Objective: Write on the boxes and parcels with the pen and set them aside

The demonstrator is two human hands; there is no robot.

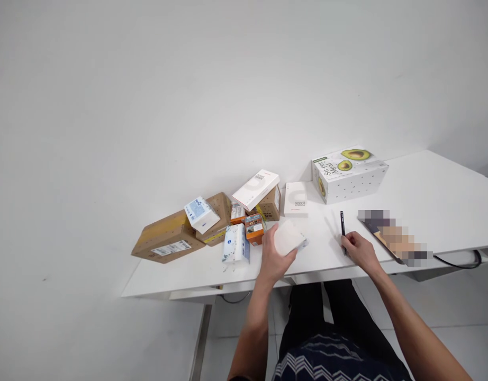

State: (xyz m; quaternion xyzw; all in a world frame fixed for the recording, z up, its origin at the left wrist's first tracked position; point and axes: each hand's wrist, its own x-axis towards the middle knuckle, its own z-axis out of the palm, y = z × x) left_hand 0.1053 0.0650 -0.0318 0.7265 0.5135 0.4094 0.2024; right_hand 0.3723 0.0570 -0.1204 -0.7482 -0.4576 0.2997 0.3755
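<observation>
My left hand (272, 260) grips a white tissue pack (288, 237) by its near side, just over the front of the table; its plain white face is turned up. Between the fingers of my right hand (359, 248) is a black pen (342, 225), held nearly upright with its lower end close to the tabletop. Left of the held pack are a small orange box (254, 228) and another tissue pack (233, 244) with a blue-patterned wrapper. Behind it a white power bank box (296, 199) lies flat.
Cardboard boxes (164, 235) stand along the wall on the left, with a tissue pack (201, 214) and a second power bank box (255, 189) resting on them. A white avocado-print box (353, 177) sits at the back right. A blurred flat device (398, 238) lies by the front edge, near a black cable (462, 266).
</observation>
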